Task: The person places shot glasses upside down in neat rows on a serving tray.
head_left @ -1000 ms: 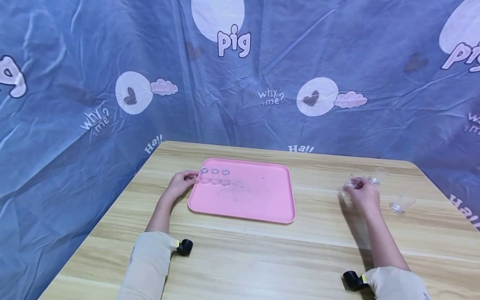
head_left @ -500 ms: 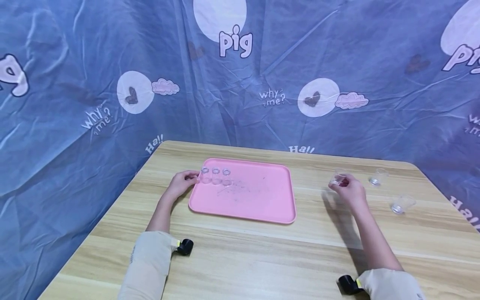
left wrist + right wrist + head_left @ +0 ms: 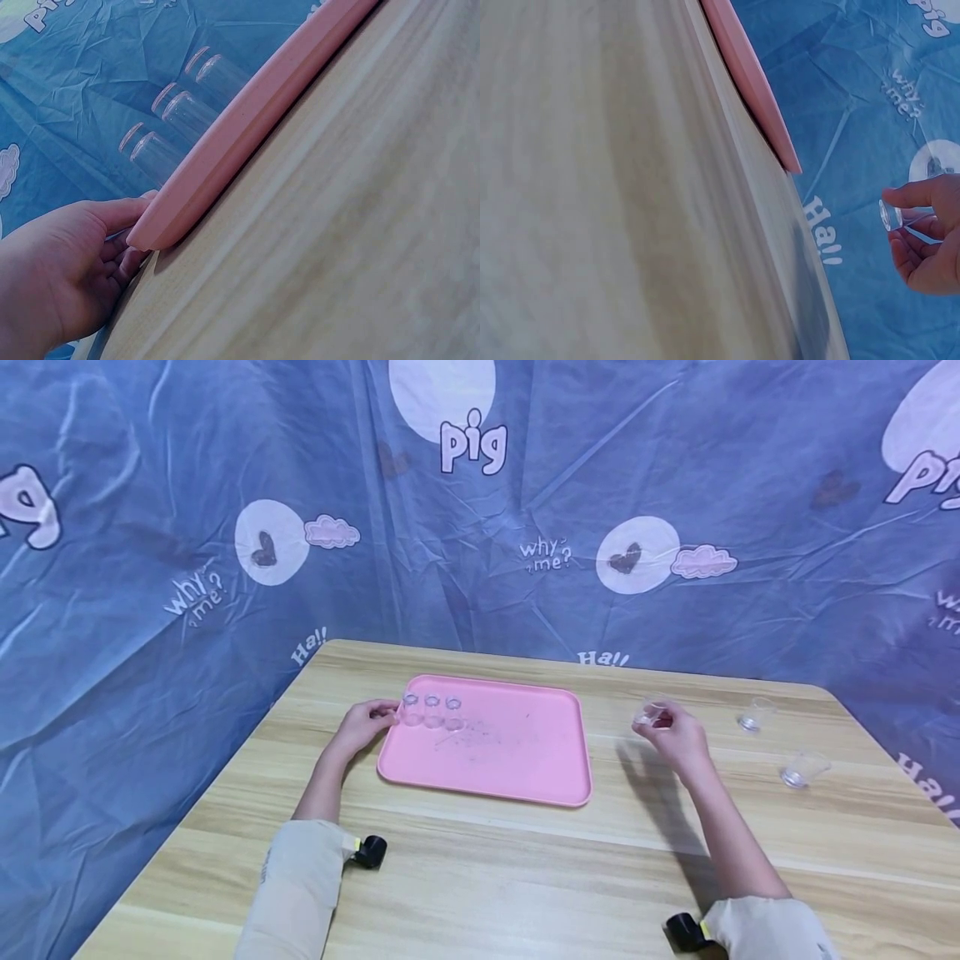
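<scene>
**Fourth glass in transit toward tray**

Right hand [image 3: 678,739] pinches a small clear glass cup [image 3: 649,712] above the wooden table [image 3: 525,877], between the flat pink plastic tray [image 3: 525,760] and two spare cups [image 3: 755,713] at right. Left hand [image 3: 362,727] curls on the tray's left rim, just beside three cups in a row [image 3: 431,712]. Judged step: carry. Next calls for setting it upright beside the row.

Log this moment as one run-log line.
left hand: grips pink tray corner | right hand: holds small clear cup above table | tray: three cups

beige sleeves [image 3: 300,885], black wrist cameras [image 3: 369,852]
</scene>
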The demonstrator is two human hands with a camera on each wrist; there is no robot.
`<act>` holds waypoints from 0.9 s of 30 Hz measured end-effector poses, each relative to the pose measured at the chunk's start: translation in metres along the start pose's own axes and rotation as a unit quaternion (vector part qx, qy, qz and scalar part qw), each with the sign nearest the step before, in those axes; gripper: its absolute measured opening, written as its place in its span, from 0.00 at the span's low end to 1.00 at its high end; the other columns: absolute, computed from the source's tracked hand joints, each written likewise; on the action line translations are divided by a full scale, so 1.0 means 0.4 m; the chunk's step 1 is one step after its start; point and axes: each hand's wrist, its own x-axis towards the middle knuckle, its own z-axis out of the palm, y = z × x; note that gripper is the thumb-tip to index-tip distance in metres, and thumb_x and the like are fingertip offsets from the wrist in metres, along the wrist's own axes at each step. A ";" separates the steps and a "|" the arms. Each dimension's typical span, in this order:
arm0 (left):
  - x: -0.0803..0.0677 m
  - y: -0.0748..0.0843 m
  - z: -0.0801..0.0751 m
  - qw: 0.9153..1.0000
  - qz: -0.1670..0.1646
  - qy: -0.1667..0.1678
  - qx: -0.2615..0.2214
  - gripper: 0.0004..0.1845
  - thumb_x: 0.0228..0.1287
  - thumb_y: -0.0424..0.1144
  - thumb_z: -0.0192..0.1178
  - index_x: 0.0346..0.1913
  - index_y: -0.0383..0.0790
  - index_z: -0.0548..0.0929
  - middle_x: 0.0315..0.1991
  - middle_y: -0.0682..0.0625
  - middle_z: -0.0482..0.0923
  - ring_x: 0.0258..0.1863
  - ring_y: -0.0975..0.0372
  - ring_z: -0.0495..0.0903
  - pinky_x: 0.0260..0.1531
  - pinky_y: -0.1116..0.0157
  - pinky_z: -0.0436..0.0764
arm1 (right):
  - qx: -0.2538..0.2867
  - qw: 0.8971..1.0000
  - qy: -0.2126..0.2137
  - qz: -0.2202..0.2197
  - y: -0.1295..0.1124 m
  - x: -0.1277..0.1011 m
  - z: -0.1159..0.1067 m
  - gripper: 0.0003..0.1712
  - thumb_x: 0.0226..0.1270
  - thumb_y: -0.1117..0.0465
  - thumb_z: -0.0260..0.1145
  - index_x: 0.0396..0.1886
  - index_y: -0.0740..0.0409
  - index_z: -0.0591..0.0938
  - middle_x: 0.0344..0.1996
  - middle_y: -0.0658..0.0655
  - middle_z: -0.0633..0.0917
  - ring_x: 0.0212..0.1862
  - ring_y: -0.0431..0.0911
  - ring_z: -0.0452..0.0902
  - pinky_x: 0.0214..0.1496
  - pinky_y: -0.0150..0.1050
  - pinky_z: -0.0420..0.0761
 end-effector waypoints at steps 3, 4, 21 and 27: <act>-0.002 0.002 -0.003 1.000 0.000 0.001 -0.002 0.18 0.60 0.30 0.58 0.53 0.25 0.75 0.43 0.35 0.77 0.43 0.49 0.73 0.48 0.58 0.71 | -0.001 1.000 -0.009 -0.007 -0.012 0.004 0.005 0.19 0.52 0.67 0.68 0.43 0.72 0.75 0.31 0.65 0.80 0.37 0.53 0.76 0.30 0.30 0.71; -0.003 0.003 -0.004 1.000 0.000 0.001 -0.002 0.19 0.60 0.30 0.58 0.53 0.25 0.75 0.43 0.35 0.77 0.43 0.49 0.73 0.48 0.58 0.71 | -0.001 1.000 -0.012 -0.008 -0.017 0.006 0.006 0.19 0.53 0.67 0.68 0.44 0.72 0.75 0.32 0.66 0.80 0.38 0.55 0.76 0.31 0.31 0.72; -0.004 0.010 -0.002 1.000 0.005 -0.003 0.012 0.18 0.60 0.30 0.57 0.53 0.24 0.75 0.43 0.34 0.77 0.43 0.48 0.74 0.48 0.56 0.71 | 0.018 0.998 -0.048 -0.038 -0.085 0.033 0.067 0.22 0.52 0.68 0.68 0.47 0.72 0.76 0.31 0.65 0.79 0.40 0.57 0.76 0.36 0.39 0.75; -0.006 0.009 -0.002 1.000 0.002 -0.004 0.011 0.18 0.61 0.30 0.57 0.53 0.25 0.75 0.44 0.34 0.77 0.44 0.48 0.74 0.49 0.56 0.71 | 0.015 0.996 -0.062 -0.059 -0.118 0.045 0.102 0.22 0.51 0.68 0.67 0.47 0.73 0.76 0.32 0.65 0.80 0.39 0.58 0.76 0.39 0.44 0.76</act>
